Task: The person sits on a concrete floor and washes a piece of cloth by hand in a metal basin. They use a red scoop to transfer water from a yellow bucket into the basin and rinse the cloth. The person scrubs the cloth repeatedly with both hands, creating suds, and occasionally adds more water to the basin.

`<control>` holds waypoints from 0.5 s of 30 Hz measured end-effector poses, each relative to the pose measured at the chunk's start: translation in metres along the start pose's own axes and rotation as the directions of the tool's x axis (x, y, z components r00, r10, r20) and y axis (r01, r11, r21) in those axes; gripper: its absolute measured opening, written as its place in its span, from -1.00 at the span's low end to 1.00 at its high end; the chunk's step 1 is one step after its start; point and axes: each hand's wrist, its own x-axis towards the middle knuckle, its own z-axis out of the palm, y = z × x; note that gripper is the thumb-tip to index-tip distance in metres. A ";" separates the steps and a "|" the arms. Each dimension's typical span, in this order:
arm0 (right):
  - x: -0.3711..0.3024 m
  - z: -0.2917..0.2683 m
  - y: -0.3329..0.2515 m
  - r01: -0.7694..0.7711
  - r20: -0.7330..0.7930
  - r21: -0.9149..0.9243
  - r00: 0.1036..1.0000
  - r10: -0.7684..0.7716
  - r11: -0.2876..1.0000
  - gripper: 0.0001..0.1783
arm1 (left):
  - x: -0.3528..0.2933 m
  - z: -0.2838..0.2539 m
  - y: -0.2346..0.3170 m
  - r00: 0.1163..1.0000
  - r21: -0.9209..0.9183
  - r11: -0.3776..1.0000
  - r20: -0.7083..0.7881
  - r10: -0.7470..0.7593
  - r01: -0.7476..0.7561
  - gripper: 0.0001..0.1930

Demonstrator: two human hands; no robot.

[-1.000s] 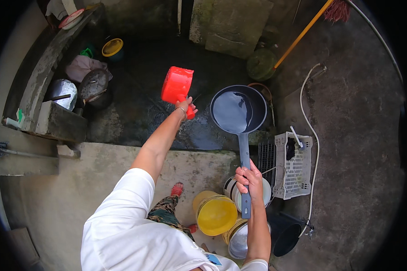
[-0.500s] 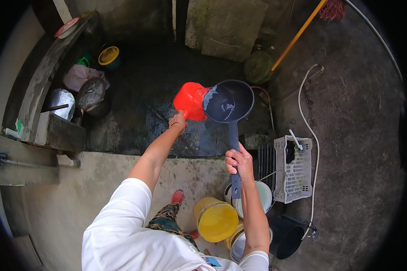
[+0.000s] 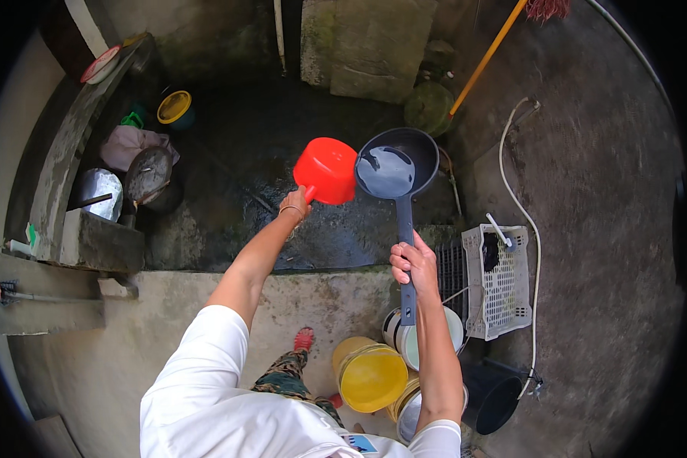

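Observation:
My left hand is closed round the short handle of a red plastic water dipper. That dipper is tipped on its side, its base toward me and its mouth hidden. Just to its right, a dark grey long-handled dipper holds some water, which lies toward the left of its bowl. My right hand grips the grey handle partway down, and the handle's end with its hole sticks out below my fingers. The rims of the two dippers are close together; whether they touch I cannot tell. Both are held out over the wet, dark floor.
Yellow buckets, a white bucket and a black bucket stand near my right arm. Beyond them are a white plastic crate and a pale hose. A concrete ledge with pots lies left.
Water that was running between the dippers no longer shows. The grey dipper has shifted slightly right and its water now lies pooled. The red dipper has turned, showing more of its base.

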 end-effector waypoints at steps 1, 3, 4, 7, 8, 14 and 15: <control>0.002 0.004 -0.001 -0.002 -0.003 -0.011 1.000 0.002 1.000 -0.68 | 0.001 0.008 -0.001 0.998 0.004 0.999 -0.032 0.046 -0.046 -0.59; 0.004 0.007 -0.003 -0.012 0.011 0.018 1.000 0.012 1.000 -0.69 | 0.000 0.015 0.004 0.999 -0.123 0.992 0.017 0.031 -0.029 -0.61; 0.004 0.007 -0.005 -0.021 0.030 0.059 0.999 0.019 0.998 -0.69 | -0.001 0.015 0.012 0.994 -0.246 0.968 0.106 -0.019 0.045 -0.63; -0.001 0.004 -0.004 -0.038 0.107 0.134 0.994 0.024 0.990 -0.68 | 0.005 0.025 0.025 0.920 -0.659 0.680 0.388 -0.057 0.320 -0.70; -0.003 0.003 -0.003 -0.043 0.136 0.152 0.990 0.022 0.987 -0.68 | 0.010 0.027 0.027 0.881 -0.753 0.508 0.472 -0.026 0.418 -0.72; -0.016 0.003 0.000 -0.076 0.032 0.041 0.997 0.075 0.996 -0.50 | 0.040 0.038 0.015 0.749 -0.684 -0.316 0.640 0.174 0.658 -0.70; -0.018 0.002 0.000 -0.069 0.019 0.004 0.997 0.069 0.998 -0.48 | 0.039 0.035 0.015 0.723 -0.617 -0.384 0.635 0.272 0.687 -0.70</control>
